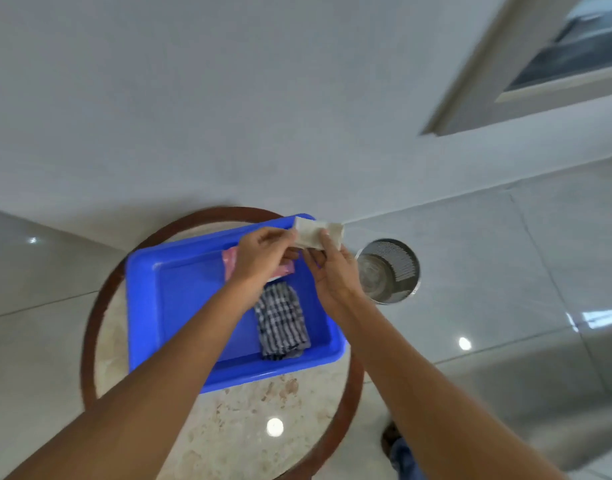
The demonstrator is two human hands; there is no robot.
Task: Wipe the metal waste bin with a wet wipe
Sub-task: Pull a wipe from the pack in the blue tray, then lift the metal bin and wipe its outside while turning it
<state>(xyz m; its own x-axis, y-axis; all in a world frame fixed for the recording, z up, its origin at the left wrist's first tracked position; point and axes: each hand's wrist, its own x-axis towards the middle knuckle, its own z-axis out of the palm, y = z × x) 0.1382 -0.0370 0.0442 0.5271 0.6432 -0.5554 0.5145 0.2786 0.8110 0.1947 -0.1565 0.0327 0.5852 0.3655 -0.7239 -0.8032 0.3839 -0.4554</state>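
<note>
Table (pixel 228 427): holds my tub (pixel 142 306); bin (pixel 387 270) beside it.
Hands: left (pixel 263 258) and right (pixel 332 271) pinch wipe (pixel 316 233), spreading it for wiping.

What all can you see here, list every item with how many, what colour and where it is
Wipe: one, white, held up between both hands over the tray's far corner.
Tray: one, blue, on the round table.
Checked cloth: one, dark and white, folded, inside the tray on its right side.
Pink packet: one, inside the tray, partly hidden by the left hand.
Table: one, round, beige stone top with brown rim.
Bin: one, silver metal, on the floor right of the table.
Window: one, in the wall, upper right.
Left hand: pinching the wipe.
Right hand: pinching the wipe.
</note>
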